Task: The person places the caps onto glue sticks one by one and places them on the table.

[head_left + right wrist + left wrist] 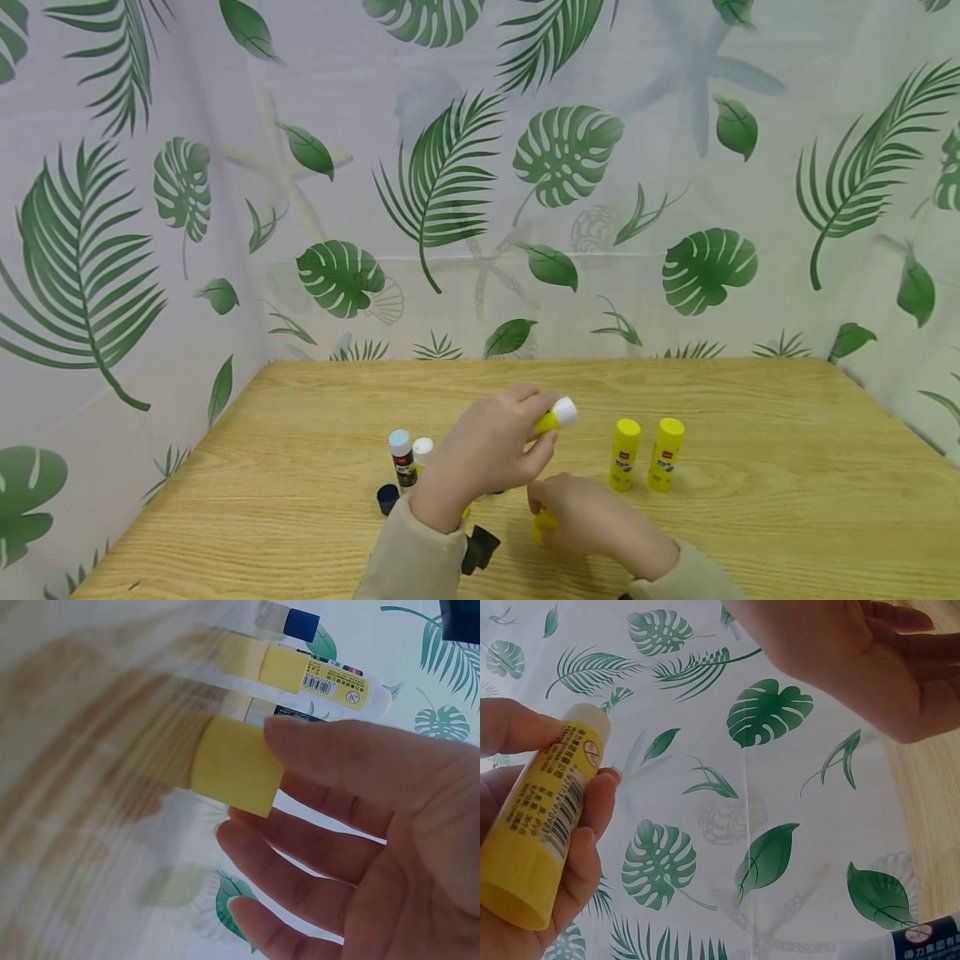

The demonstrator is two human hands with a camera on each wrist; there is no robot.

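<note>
My left hand [495, 442] grips a yellow glue stick [544, 817] with a white end, raised above the table and tilted. Its barcode label faces the left wrist camera, and the white end points up and to the right in the head view. Lower and to the right, my right hand [592, 521] holds a short yellow cap [236, 765] between thumb and fingers, down at the wooden table. In the right wrist view, the other fingers are loosely bent beside the cap. The head view shows only part of this cap [543, 527].
Two yellow glue sticks [624, 454] stand upright at the right. Left of my hands stand a dark-labelled glue stick [403, 460] with a pale blue top and a white-topped one [423, 451], partly hidden. A dark blue cap [387, 498] sits near them. Leaf-patterned cloth surrounds the table [787, 467].
</note>
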